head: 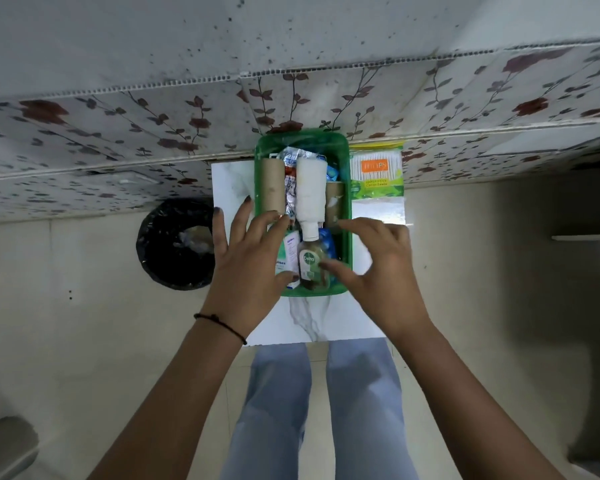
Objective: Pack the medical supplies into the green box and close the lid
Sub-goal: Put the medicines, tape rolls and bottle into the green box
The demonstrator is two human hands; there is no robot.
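Observation:
The green box (pixel 346 157) stands open on a small white marble-patterned table (pixel 232 181). Inside lie a white spray bottle (pixel 310 192), a Dettol bottle (pixel 310 266), brown rolls (pixel 272 183), foil sachets (pixel 291 155) and a white-green carton (pixel 288 252). My left hand (pixel 246 258) hovers over the box's left near side, fingers spread, thumb by the carton. My right hand (pixel 378 268) is over the near right corner, fingers apart, thumb touching the Dettol bottle. A pack of cotton swabs (pixel 376 171) lies outside, right of the box. No lid is visible.
A black-lined bin (pixel 175 244) stands on the floor left of the table. A floral-patterned wall (pixel 118 133) rises right behind the table. My legs in light trousers (pixel 319 410) are at the table's near edge.

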